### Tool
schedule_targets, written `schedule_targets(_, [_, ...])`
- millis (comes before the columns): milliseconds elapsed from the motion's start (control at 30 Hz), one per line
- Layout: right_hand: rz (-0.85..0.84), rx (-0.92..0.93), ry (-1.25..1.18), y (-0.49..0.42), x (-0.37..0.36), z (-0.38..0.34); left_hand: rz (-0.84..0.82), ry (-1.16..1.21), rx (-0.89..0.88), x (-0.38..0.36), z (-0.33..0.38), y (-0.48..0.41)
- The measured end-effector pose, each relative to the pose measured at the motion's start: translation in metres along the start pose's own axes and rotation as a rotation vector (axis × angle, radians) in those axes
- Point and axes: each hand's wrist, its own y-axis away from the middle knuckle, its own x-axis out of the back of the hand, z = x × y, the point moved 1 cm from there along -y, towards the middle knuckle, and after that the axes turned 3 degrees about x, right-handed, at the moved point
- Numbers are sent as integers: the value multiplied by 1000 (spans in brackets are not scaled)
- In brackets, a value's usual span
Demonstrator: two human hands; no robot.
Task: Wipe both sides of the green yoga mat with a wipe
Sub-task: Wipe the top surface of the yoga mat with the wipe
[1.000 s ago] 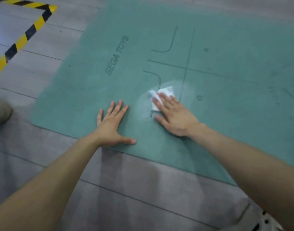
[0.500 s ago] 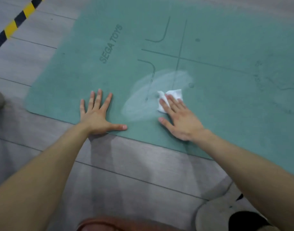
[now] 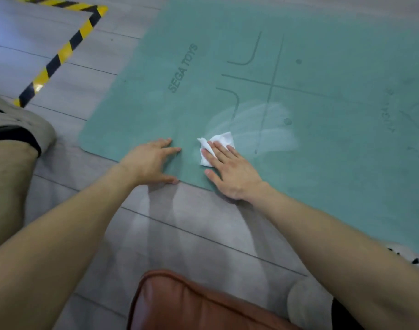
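Observation:
The green yoga mat (image 3: 322, 144) lies flat on the grey floor, printed side up with dark lines and the words SEGA TOYS. A white crumpled wipe (image 3: 219, 144) lies on the mat close to its near edge. My right hand (image 3: 230, 170) presses flat on the wipe with straight fingers; part of the wipe shows past the fingertips. My left hand (image 3: 151, 163) rests on the mat's near edge just left of the wipe, fingers spread, thumb at the edge. A pale damp smear (image 3: 258, 122) fans out on the mat beyond the wipe.
Yellow-and-black hazard tape (image 3: 61, 53) marks the floor at the upper left. A brown leather cushion (image 3: 192, 303) sits at the bottom middle. My knees and shorts show at the left (image 3: 11, 144) and the lower right (image 3: 322, 306). Grey floorboards (image 3: 180, 234) run between me and the mat.
My right hand has slid the wipe back toward the mat's near edge and to the left, leaving a wider damp smear. My left hand stays at the edge, now close beside the wipe.

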Motion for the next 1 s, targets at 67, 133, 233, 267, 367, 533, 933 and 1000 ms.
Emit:
schedule_targets(67, [-20, -25, -35, 4, 7, 8, 26, -175, -97, -1, 5, 12])
schedule_targets(133, [-44, -39, -77, 7, 10, 11, 80, -333, -185, -2, 13, 17])
schedule_targets(233, [-63, -43, -106, 14, 16, 18, 129, -435, -322, -2, 24, 19])
schedule_targets(267, [-68, -55, -107, 17, 18, 21, 144, -430, -321, 0, 27, 21])
schedule_targets(367, [7, -99, -85, 27, 33, 32, 125, -380, -245, 10, 44, 29])
schedule_targets(533, [96, -361, -124, 31, 48, 44, 158, -270, -417, 4, 94, 42])
schedule_targets(933, [-26, -3, 13, -16, 32, 57, 30, 234, 365, -8, -25, 29])
schedule_targets(1000, [-2, -330, -24, -39, 46, 104, -26, 240, 386, -13, -23, 22])
